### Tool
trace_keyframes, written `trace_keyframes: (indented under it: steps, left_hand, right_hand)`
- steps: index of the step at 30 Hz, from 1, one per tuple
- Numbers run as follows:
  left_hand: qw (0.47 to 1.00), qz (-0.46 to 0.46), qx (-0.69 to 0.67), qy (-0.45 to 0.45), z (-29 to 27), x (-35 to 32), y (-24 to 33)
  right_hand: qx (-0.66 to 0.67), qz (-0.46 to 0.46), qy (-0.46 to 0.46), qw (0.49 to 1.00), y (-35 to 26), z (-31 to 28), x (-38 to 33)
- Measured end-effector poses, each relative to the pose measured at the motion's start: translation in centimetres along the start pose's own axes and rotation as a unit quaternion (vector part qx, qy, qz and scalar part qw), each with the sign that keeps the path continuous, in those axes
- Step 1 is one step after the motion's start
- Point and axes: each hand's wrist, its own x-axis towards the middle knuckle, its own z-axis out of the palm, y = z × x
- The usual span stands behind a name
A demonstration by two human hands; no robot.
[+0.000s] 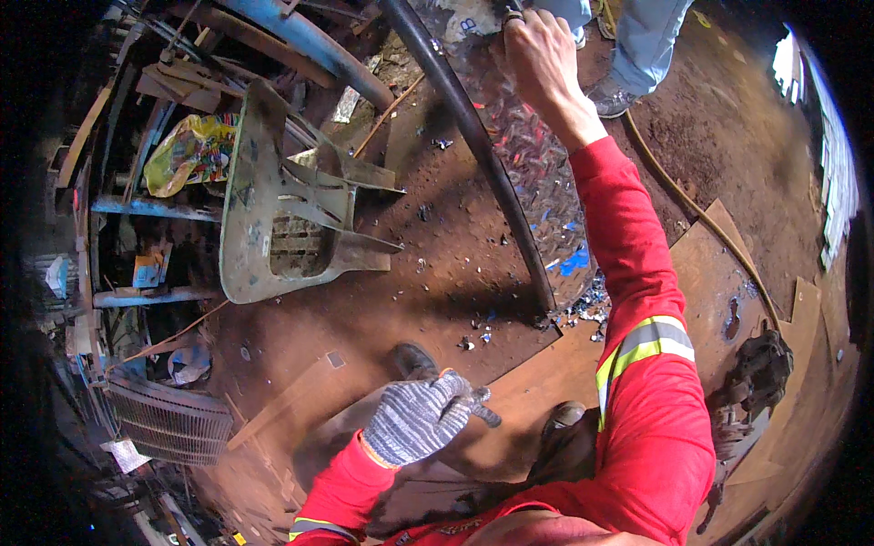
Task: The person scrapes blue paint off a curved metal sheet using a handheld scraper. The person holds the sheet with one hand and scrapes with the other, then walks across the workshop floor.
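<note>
My left hand [414, 420], in a grey-and-white knitted glove, is closed low in front of my body. Bunched in its grip is what looks like a second knitted glove [485, 411]; dark grey finger ends stick out to the right. My bare right hand [544, 56] reaches far forward at the top, its fingers curled down. Something small and dark shows at its fingertips, too cut off by the picture edge to name. Below and left of that hand lies a heap of shredded plastic scraps [537, 168], grey with red and blue bits, beside a long black bar [473, 136].
A worn plastic chair [314, 214] lies tipped at left, near a rack [155, 207] with blue bars and a yellow bag [191, 150]. Another person's jeans leg [648, 45] stands at top right. A hose [692, 205] crosses the floor; a dark machine part [760, 369] lies right.
</note>
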Motion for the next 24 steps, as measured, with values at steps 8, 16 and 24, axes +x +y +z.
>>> trace_keyframes:
  steps: [8, 16, 24]
  left_hand:
    - [0.999, 0.034, 0.001, 0.027, 1.3, -0.1, -1.3]
    - [0.996, 0.07, 0.043, 0.016, 0.7, 0.5, -0.5]
    - [0.996, 0.066, 0.039, 0.042, 0.9, 0.3, -0.8]
  right_hand:
    - [0.001, 0.17, -0.007, 0.985, 4.2, -3.2, 1.1]
    - [0.181, 0.069, -0.01, 0.981, -1.8, -1.9, 2.2]
    - [0.203, 0.204, 0.087, 0.954, -6.6, 0.9, 4.9]
